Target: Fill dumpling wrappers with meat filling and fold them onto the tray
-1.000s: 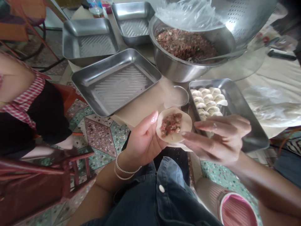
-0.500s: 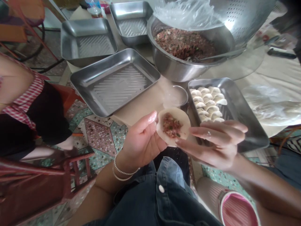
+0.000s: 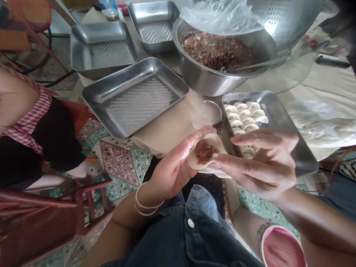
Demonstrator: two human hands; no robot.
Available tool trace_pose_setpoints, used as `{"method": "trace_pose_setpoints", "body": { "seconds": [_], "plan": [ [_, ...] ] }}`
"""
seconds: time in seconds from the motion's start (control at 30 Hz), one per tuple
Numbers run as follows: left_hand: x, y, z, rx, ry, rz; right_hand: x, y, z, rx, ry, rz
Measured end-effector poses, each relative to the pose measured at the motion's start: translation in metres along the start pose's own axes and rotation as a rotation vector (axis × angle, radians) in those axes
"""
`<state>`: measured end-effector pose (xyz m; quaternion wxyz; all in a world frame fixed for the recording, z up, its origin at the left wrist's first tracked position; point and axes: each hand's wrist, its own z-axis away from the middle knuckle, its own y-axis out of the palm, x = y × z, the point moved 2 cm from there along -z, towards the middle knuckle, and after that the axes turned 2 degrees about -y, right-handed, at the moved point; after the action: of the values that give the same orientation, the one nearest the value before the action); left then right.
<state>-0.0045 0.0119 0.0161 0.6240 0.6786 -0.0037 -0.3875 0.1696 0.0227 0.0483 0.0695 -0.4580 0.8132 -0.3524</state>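
Gripped wrapper [image 3: 193,160] (tray [image 3: 289,137] behind right hand [image 3: 267,163])

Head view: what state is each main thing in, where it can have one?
Dough wrapper: unsealed, filling exposed
Left hand: holding the wrapper
Right hand: fingers at the wrapper's edge; pinching unclear
Dumplings: folded, in rows
Dumpling tray: partly filled
Bowl: partly filled with meat mixture
Utensil: resting in the bowl
Clear plastic: crumpled
Other trays: right side up

Two hands [image 3: 172,167], one filled wrapper [image 3: 205,151], four metal trays [image 3: 139,104], one steel bowl [image 3: 214,82], one colander [image 3: 292,22]
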Motion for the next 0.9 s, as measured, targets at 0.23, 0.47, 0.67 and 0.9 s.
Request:
{"method": "trace_pose_setpoints", "body": {
  "seconds": [0.23,0.47,0.67,0.9],
  "plan": [
    [-0.001,0.007,0.006,0.016,0.123,-0.172,-0.001,0.001,-0.016,0.054,0.044,-0.072],
    [-0.004,0.006,0.004,0.002,0.114,-0.095,-0.002,0.006,-0.018,0.042,-0.071,-0.075],
    [-0.005,0.006,0.004,-0.022,0.114,-0.025,-0.002,0.005,-0.011,0.028,-0.035,-0.054],
    [-0.005,0.013,0.005,-0.172,0.158,0.013,0.002,0.001,-0.005,0.017,-0.007,-0.031]
  ]
}}
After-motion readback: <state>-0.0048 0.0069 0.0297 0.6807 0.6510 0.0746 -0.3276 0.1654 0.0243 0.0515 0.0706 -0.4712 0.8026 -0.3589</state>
